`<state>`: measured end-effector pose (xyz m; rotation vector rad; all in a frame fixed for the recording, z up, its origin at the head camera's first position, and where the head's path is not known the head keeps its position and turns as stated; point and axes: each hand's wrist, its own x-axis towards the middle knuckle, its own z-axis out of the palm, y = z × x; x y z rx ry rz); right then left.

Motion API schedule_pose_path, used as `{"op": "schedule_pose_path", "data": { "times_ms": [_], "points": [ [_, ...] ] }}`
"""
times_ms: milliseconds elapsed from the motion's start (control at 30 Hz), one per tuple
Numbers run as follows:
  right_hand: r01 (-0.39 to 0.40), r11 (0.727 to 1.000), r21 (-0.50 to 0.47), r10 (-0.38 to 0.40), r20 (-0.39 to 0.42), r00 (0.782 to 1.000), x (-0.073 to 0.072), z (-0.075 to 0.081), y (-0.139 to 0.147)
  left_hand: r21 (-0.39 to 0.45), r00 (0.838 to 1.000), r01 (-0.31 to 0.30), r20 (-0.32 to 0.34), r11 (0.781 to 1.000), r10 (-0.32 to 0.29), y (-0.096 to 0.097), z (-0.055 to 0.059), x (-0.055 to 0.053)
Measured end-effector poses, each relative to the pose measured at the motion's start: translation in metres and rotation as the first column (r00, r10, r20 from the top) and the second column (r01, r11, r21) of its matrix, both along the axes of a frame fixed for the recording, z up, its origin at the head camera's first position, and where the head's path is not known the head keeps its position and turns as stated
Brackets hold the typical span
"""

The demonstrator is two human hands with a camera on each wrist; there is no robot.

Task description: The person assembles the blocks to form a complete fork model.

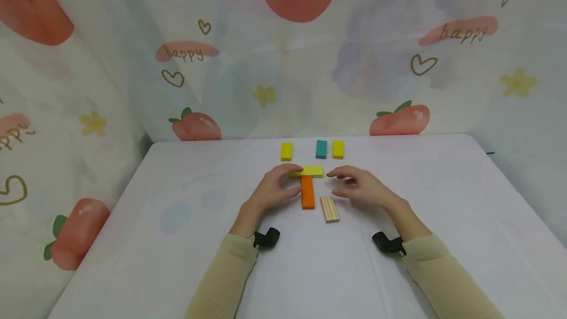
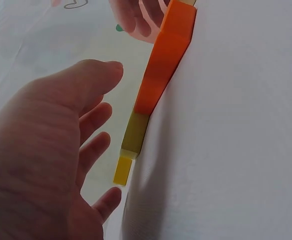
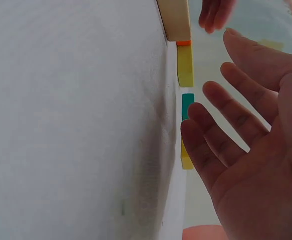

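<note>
A lime-yellow block (image 1: 313,172) lies crosswise on the table, with an orange block (image 1: 307,193) lengthwise at its near side, in a T shape. My left hand (image 1: 275,187) is just left of them, its fingers loosely bent and thumb apart. In the left wrist view nothing lies in its grasp. My right hand (image 1: 365,187) hovers to their right, thumb and fingers spread; the right wrist view shows no block in it. Between the orange block and that hand sits a pale wooden block (image 1: 330,209) with lengthwise stripes, slightly tilted from the orange one.
Farther back stand a yellow block (image 1: 286,151), a teal block (image 1: 321,149) and another yellow block (image 1: 338,149). A white cloth covers the table (image 1: 319,274). Behind it hangs a printed curtain (image 1: 288,63). Each wrist wears a black camera mount (image 1: 267,238).
</note>
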<state>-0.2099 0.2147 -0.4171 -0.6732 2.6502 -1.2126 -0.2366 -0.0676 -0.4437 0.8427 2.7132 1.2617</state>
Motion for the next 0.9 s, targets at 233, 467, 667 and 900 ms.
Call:
{"op": "schedule_pose_path", "data": {
  "times_ms": [233,467,667,900],
  "points": [
    [-0.073,0.997,0.014,0.073,0.000,0.997,0.010,0.001,0.002,-0.026,0.998,0.060,-0.010,0.998,-0.060,0.000,-0.001,-0.002],
    [-0.122,0.992,0.032,0.121,0.033,0.992,0.021,0.002,0.005,-0.058,0.986,0.147,-0.067,0.987,-0.151,0.000,-0.003,-0.006],
    [-0.183,0.982,0.041,0.181,0.046,0.982,0.026,0.004,0.003,-0.115,0.982,0.160,-0.084,0.980,-0.170,-0.001,-0.002,-0.006],
    [-0.211,0.973,0.091,0.209,0.027,0.978,0.029,0.005,0.003,-0.127,0.979,0.185,-0.068,0.974,-0.195,-0.001,-0.002,-0.007]
  ]
}}
